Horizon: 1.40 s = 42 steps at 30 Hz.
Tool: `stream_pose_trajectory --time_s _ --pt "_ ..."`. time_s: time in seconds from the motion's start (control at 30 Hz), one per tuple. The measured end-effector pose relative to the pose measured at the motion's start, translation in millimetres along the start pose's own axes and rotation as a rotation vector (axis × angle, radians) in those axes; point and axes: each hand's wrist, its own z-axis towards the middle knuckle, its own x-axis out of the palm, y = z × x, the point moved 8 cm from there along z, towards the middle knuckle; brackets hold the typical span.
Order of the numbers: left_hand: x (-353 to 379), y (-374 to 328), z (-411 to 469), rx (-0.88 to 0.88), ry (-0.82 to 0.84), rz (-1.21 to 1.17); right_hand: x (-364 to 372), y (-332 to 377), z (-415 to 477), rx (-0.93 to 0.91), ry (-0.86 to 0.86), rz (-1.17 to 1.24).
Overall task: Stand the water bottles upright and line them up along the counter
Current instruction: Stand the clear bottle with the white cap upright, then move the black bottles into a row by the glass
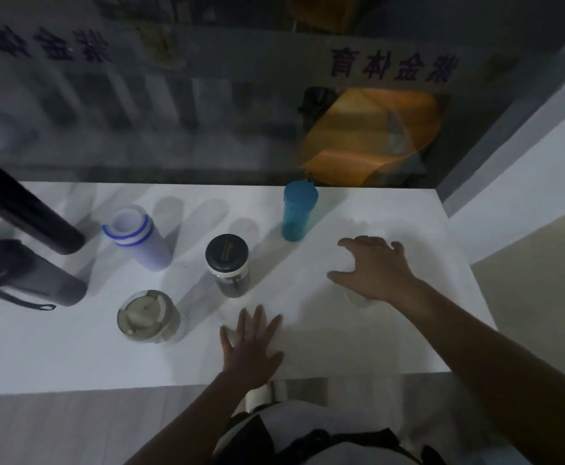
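Several bottles stand upright on the white counter (308, 357). They are a tall black flask (26, 211), a dark bottle with a strap (29, 275), a pale lilac bottle with blue rings (138, 238), a clear bottle with a pale lid (147, 318), a black-lidded jar (228, 265) and a blue bottle (296, 209). My right hand (373, 266) is clawed from above over the top of a faint, see-through bottle (358, 302), most of which it hides. My left hand (252, 347) lies flat on the counter near the front edge, fingers spread, holding nothing.
A glass pane with purple lettering rises behind the counter, with an orange bag (368, 135) behind it. The counter ends at a wall on the right. A bag strap (324, 437) hangs at my waist below the counter's front edge.
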Motion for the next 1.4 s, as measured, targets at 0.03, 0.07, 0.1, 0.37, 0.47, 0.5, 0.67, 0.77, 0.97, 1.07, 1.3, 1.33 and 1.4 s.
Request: stream_pose_trajectory --time_s 0.03,0.07,0.1,0.37,0.47,0.5,0.67,0.77,0.97,1.07,1.3,1.33,1.4 --pt "1.4 2.3 -6.3 -0.016 -0.004 -0.014 0.5 9.0 -11.2 -0.016 -0.027 0.075" --pt "2.6 5.4 -14.2 -0.031 -0.01 -0.03 3.4 17.9 -22.5 -0.032 -0.05 0.135" --pt "4.1 9.1 -23.8 -0.046 -0.02 -0.045 9.3 26.9 -34.2 -0.048 -0.065 0.18" --pt "27.7 34.0 -124.9 -0.25 0.041 -0.278 98.3 85.5 -119.7 -0.263 0.125 0.507" --pt "30.6 37.7 -166.8 -0.4 0.055 -0.399 115.1 110.2 -142.3 -0.344 0.15 0.689" --pt "27.6 38.8 -181.7 -0.429 0.036 -0.422 118.4 119.7 -150.2 -0.367 0.156 0.74" --pt "-12.2 64.6 -254.5 -0.537 -0.176 -0.475 121.9 172.9 -181.2 -0.509 0.171 0.778" --pt "-32.1 90.5 -286.7 -0.594 -0.305 -0.519 117.9 204.6 -191.3 -0.571 0.152 0.728" --pt "-47.3 164.9 -321.1 -0.582 -0.429 -0.566 123.2 285.2 -204.2 -0.588 0.14 0.682" --pt "-46.8 215.1 -347.6 -0.573 -0.461 -0.579 133.7 348.4 -217.2 -0.588 0.172 0.642" --pt "-47.5 341.0 -415.4 -0.604 -0.54 -0.634 127.2 487.7 -240.4 -0.612 0.126 0.646" --pt "-47.5 357.8 -419.4 -0.615 -0.544 -0.645 123.8 500.6 -240.9 -0.613 0.112 0.639" --pt "-48.6 385.2 -421.9 -0.64 -0.531 -0.655 121.0 521.6 -240.1 -0.623 0.097 0.626"
